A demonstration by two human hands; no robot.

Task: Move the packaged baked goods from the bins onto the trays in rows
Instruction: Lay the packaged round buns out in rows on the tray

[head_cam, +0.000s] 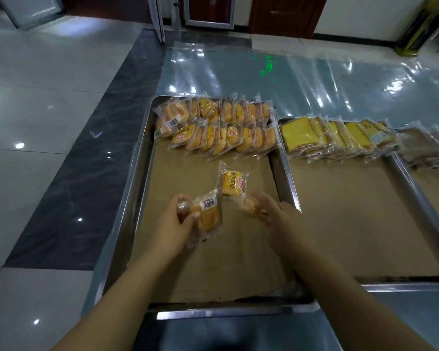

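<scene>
Left hand (178, 219): fingers curled round a bun packet (208, 215), possibly more than one, held just above the liner (200, 269) of the left tray (134, 188).

Right hand (276, 214): blurred. Its fingertips meet the lower edge of a yellow packet (232, 184) mid-tray. Cannot tell whether they pinch it or only touch it.

Two overlapped rows (213, 127) of the same buns fill the tray's far end. The near part is bare liner. No bin is in view.

Step in hand, as judged: starting the third row.
- Begin at one tray wall, just in front of the second row.
- Lean each packet on the one before, at the same tilt as the rows above.
- All label side up. The left-hand packet shows its barcode (208, 203) side, so flip it.
- Set down one at a time. The film looks slick, and a stack could slide.

Writing:
- Yellow packet: red oval logo, not legible. Dark characters appear to read 小面包.
- Barcode digits too small to read.

Middle tray (284, 158): one row of yellow cake slices (335, 135), with no readable print.
</scene>
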